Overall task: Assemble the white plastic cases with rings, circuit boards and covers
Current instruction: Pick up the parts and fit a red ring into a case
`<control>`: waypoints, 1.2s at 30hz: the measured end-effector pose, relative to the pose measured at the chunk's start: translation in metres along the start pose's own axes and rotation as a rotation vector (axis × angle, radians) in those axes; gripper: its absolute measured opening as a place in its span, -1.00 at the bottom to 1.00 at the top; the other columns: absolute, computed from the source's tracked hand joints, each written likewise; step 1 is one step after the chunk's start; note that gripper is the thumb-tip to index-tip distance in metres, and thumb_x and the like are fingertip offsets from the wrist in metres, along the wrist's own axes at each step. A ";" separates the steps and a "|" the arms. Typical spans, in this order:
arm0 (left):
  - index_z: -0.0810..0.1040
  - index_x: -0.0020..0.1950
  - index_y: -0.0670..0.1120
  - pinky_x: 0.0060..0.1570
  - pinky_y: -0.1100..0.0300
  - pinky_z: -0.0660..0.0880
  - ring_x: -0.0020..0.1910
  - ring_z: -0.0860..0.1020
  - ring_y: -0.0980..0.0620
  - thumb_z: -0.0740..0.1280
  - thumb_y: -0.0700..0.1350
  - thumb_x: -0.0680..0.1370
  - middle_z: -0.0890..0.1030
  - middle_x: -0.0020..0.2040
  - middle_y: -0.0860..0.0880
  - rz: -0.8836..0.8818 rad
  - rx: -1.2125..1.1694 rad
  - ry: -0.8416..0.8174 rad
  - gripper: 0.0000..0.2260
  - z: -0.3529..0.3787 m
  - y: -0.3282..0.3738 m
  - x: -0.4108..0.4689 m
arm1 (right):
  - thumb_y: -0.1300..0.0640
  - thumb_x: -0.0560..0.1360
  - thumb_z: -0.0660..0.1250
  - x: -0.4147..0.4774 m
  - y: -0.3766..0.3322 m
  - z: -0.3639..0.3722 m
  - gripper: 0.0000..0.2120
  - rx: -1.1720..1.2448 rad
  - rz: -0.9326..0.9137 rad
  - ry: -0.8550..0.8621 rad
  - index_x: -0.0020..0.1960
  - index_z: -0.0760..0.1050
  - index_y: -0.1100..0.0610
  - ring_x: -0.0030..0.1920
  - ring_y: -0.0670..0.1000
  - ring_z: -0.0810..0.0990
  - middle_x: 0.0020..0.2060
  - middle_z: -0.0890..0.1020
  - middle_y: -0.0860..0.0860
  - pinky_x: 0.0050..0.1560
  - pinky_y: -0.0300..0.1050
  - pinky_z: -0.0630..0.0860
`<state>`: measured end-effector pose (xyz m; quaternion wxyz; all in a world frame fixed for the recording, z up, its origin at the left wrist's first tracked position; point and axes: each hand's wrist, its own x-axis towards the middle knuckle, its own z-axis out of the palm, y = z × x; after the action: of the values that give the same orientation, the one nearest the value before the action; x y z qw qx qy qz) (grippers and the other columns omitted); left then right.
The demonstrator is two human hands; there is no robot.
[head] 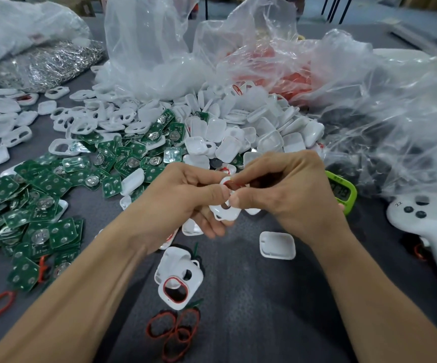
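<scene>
A white case (pixel 225 209) is pinched by the left hand (pixel 186 203); a red ring (pixel 231 185) is pressed in by the right hand (pixel 285 189). Boards (pixel 41 205) and covers (pixel 264 137) remain heaped on the worktop (pixel 264 310).

**Grey table strewn with parts**

A dark grey fabric-covered table (pixel 251 305) carries everything. On its left lies a spread of green square circuit boards (pixel 41 205). Beyond them is a scatter of white plastic case frames with oval openings (pixel 81 127), and right of those a heap of white rounded plastic covers (pixel 259 132). Nearer the front lie loose red rubber rings (pixel 175 330), a white frame fitted with a red ring (pixel 179 284) and a single white cover (pixel 277 244). Crumpled clear plastic bags (pixel 369 100) rest at the back. A lime-green digital timer (pixel 343 191) and a white handheld controller (pixel 427 226) lie on the right.
</scene>
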<state>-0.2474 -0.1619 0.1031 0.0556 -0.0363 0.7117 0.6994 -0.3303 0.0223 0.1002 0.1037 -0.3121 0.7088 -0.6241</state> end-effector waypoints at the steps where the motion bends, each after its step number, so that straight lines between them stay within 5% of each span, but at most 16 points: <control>1: 0.72 0.07 -0.25 -0.43 0.17 0.59 -0.45 0.64 -0.14 0.42 -0.25 0.54 0.68 -0.26 -0.26 0.013 -0.004 -0.003 -0.85 0.000 0.000 0.000 | 0.18 0.21 0.71 0.001 0.003 0.000 -0.77 0.069 0.017 -0.017 -0.18 0.75 0.07 -0.28 0.33 0.64 -0.25 0.75 0.06 -0.33 0.20 0.55; 4: 0.75 0.10 -0.17 -0.38 0.10 0.63 -0.38 0.65 -0.20 0.43 -0.24 0.54 0.65 -0.13 -0.36 0.068 0.002 -0.011 -0.83 0.003 -0.001 0.001 | 0.15 0.12 0.72 0.003 0.009 0.000 -0.62 0.271 0.110 -0.080 -0.10 0.72 0.14 -0.24 0.16 0.64 -0.19 0.72 0.08 -0.21 0.00 0.56; 7: 0.74 0.13 -0.15 -0.35 0.06 0.64 -0.34 0.65 -0.24 0.43 -0.24 0.54 0.66 -0.18 -0.28 0.088 -0.020 -0.022 -0.81 0.002 -0.004 0.002 | 0.03 0.10 0.69 0.004 0.010 0.000 -0.40 0.447 0.258 -0.145 0.12 0.69 0.13 -0.02 0.14 0.67 -0.02 0.69 0.16 0.04 0.05 0.60; 11: 0.74 0.11 -0.16 -0.38 0.06 0.64 -0.39 0.65 -0.23 0.45 -0.22 0.56 0.65 -0.22 -0.21 0.089 0.013 -0.010 -0.84 0.001 -0.007 0.002 | 0.11 0.17 0.66 -0.001 0.008 0.005 -0.53 0.431 0.338 -0.140 0.07 0.74 0.06 -0.01 0.17 0.68 0.04 0.74 0.19 0.09 0.19 0.52; 16: 0.75 0.04 -0.17 -0.43 0.15 0.60 -0.45 0.65 -0.13 0.39 -0.27 0.59 0.69 -0.26 -0.24 0.143 -0.095 0.164 -0.85 0.014 -0.007 0.008 | 0.12 0.30 0.56 0.002 0.003 0.015 -0.72 0.476 0.277 0.048 0.01 0.75 0.11 -0.12 0.05 0.72 -0.09 0.76 0.15 -0.15 -0.16 0.64; 20: 0.77 -0.08 -0.07 -0.51 0.19 0.55 -0.53 0.60 -0.06 0.42 -0.31 0.55 0.68 -0.37 -0.22 0.192 -0.038 0.418 -0.82 0.022 -0.006 0.015 | 0.35 0.53 0.41 0.005 0.002 0.014 -0.83 0.509 0.353 0.112 0.01 0.73 0.15 -0.11 0.08 0.76 -0.10 0.76 0.15 -0.10 -0.10 0.69; 26: 0.77 -0.15 0.15 -0.53 0.20 0.55 -0.53 0.62 -0.16 0.43 -0.18 0.49 0.61 -0.43 -0.21 0.302 0.147 0.549 -0.77 0.025 -0.008 0.008 | 0.41 0.49 0.45 0.004 0.002 0.025 -0.84 0.430 0.300 0.180 -0.08 0.71 0.18 -0.20 0.14 0.75 -0.17 0.75 0.20 -0.11 -0.02 0.71; 29: 0.78 -0.07 0.09 -0.36 0.07 0.67 -0.37 0.68 -0.16 0.39 -0.02 0.55 0.69 -0.31 -0.20 0.233 0.099 0.480 -0.84 0.019 -0.006 0.006 | 0.42 0.45 0.48 0.005 0.001 0.027 -0.80 0.387 0.231 0.245 -0.14 0.74 0.14 -0.18 0.11 0.76 -0.18 0.76 0.17 -0.08 -0.05 0.70; 32: 0.78 -0.04 -0.07 -0.26 0.15 0.65 -0.18 0.74 -0.08 0.33 0.04 0.65 0.76 -0.09 -0.15 0.029 -0.199 0.334 -0.72 0.012 -0.004 0.007 | 0.42 0.44 0.47 0.006 -0.001 0.026 -0.77 0.413 0.200 0.277 -0.16 0.75 0.11 -0.15 0.01 0.75 -0.18 0.77 0.09 -0.09 -0.18 0.65; 34: 0.76 0.03 -0.07 -0.23 0.19 0.64 -0.05 0.74 -0.02 0.42 -0.01 0.55 0.76 -0.01 -0.10 -0.027 -0.219 0.217 -0.81 0.009 -0.004 0.007 | 0.40 0.48 0.44 0.006 0.001 0.025 -0.74 0.411 0.222 0.287 -0.17 0.76 0.07 -0.14 -0.03 0.74 -0.18 0.77 0.06 -0.10 -0.20 0.64; 36: 0.67 0.10 -0.09 -0.27 0.23 0.61 -0.07 0.73 0.00 0.51 -0.05 0.40 0.75 -0.06 -0.07 -0.047 -0.195 0.120 -0.69 0.008 -0.004 0.005 | 0.36 0.51 0.43 0.006 0.005 0.027 -0.77 0.376 0.233 0.280 -0.14 0.76 0.07 -0.13 0.01 0.75 -0.16 0.77 0.08 -0.10 -0.14 0.65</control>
<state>-0.2515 -0.1539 0.0979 0.0256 -0.1003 0.6411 0.7605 -0.3224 -0.0031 0.0921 0.1316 -0.1142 0.6189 -0.7659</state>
